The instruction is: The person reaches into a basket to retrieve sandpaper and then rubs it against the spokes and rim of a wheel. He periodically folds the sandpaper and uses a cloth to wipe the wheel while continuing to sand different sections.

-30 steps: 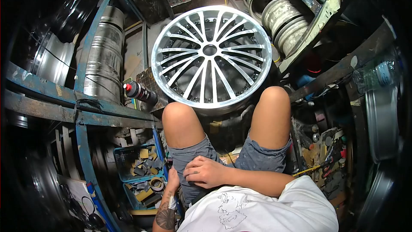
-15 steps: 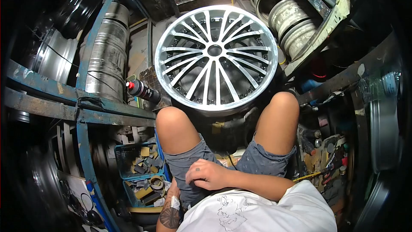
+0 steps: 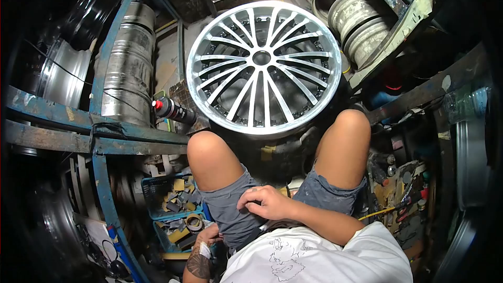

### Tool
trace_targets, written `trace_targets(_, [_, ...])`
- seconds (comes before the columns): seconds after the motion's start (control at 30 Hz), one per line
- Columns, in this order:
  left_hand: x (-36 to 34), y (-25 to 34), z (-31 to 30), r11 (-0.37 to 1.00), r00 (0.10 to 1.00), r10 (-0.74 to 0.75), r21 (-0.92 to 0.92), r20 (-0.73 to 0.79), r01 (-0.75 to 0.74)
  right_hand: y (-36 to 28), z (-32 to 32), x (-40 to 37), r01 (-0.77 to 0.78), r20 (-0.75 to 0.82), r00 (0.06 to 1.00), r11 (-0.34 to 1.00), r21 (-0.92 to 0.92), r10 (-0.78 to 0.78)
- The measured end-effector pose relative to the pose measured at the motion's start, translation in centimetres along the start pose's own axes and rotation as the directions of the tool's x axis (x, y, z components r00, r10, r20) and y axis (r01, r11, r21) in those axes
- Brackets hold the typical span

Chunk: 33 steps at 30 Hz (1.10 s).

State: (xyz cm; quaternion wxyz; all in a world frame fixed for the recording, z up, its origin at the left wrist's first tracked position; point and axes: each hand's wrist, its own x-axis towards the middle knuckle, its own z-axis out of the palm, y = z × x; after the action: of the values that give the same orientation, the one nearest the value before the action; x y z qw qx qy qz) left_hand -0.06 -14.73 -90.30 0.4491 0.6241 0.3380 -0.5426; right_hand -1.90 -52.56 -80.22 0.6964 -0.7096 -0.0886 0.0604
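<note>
A multi-spoke alloy wheel (image 3: pixel 266 99) with a silver face and dark gaps lies flat beyond my knees. My right hand (image 3: pixel 267 202) rests over my left thigh, its fingers loosely bent against the grey shorts (image 3: pixel 228 200) with nothing seen in them. Down at my left side, my left hand (image 3: pixel 210 232) is beside the hem of my shirt and the shorts; its fingertips are partly hidden there. Neither hand touches the wheel.
A dark bottle with a red cap (image 3: pixel 170 109) stands left of the wheel. Blue baskets (image 3: pixel 148 205) hold sanding pieces and a tape roll. Wheel barrels (image 3: pixel 128 68) are stacked left, more rims (image 3: pixel 353 15) right. A blue metal frame (image 3: pixel 63 112) crosses the left; tools (image 3: pixel 406 199) lie right.
My right hand has shifted slightly right and up over the thigh. My left hand has come more into sight at my side, and the view has tilted slightly.
</note>
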Motion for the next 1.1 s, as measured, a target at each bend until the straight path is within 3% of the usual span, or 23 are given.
trace_targets(0.17, [0.2, 1.9, 1.1, 0.966, 0.952, 0.239, -0.143, 0.193, -0.213, 0.5, -0.2, 0.1, -0.038, -0.019, 0.999, 0.998, 0.059, 0.039])
trace_targets(0.47, [-1.4, 5.4, 4.9, 0.892, 0.854, 0.445, -0.213, 0.268, -0.398, -0.2, -0.3, 0.3, -0.107, -0.03, 0.993, 0.989, 0.099, 0.111])
trace_targets(0.57, [1.0, 5.6, 2.5, 0.881, 0.809, 0.471, -0.147, 0.351, -0.449, -0.2, -0.3, 0.6, -0.098, -0.04, 0.994, 0.992, 0.076, 0.101])
trace_targets(0.63, [3.1, 5.7, 0.3, 0.819, 0.787, 0.524, 0.063, 0.325, -0.571, -0.2, -0.2, 0.8, -0.1, -0.041, 0.994, 0.993, 0.063, 0.103])
trace_targets(0.73, [2.3, 6.6, -2.8, 0.802, 0.851, 0.516, 0.297, 0.092, -0.519, -0.3, -0.3, 1.0, -0.088, -0.037, 0.995, 0.995, 0.04, 0.09])
trace_targets(0.77, [0.9, 6.8, -2.8, 0.854, 0.87, 0.49, 0.171, 0.047, -0.491, -0.3, -0.3, 0.9, -0.087, -0.037, 0.995, 0.996, 0.035, 0.088])
trace_targets(0.83, [1.3, 5.2, -5.1, 0.831, 0.814, 0.552, -0.189, 0.178, -0.523, -0.2, -0.2, 0.7, -0.094, -0.041, 0.995, 0.994, 0.054, 0.096])
trace_targets(0.93, [0.8, 2.9, -3.7, 0.765, 0.72, 0.601, -0.513, 0.348, -0.39, 0.0, -0.1, 0.8, -0.099, -0.04, 0.994, 0.993, 0.07, 0.102])
trace_targets(1.0, [0.7, 2.4, -0.7, 0.912, 0.895, 0.397, -0.2, 0.204, -0.359, 0.0, 0.1, 0.8, -0.088, -0.044, 0.995, 0.994, 0.07, 0.092])
trace_targets(1.1, [2.7, 2.5, -0.9, 0.868, 0.874, 0.458, 0.13, 0.162, -0.479, -0.4, -0.3, 0.9, -0.124, -0.019, 0.992, 0.992, 0.038, 0.125])
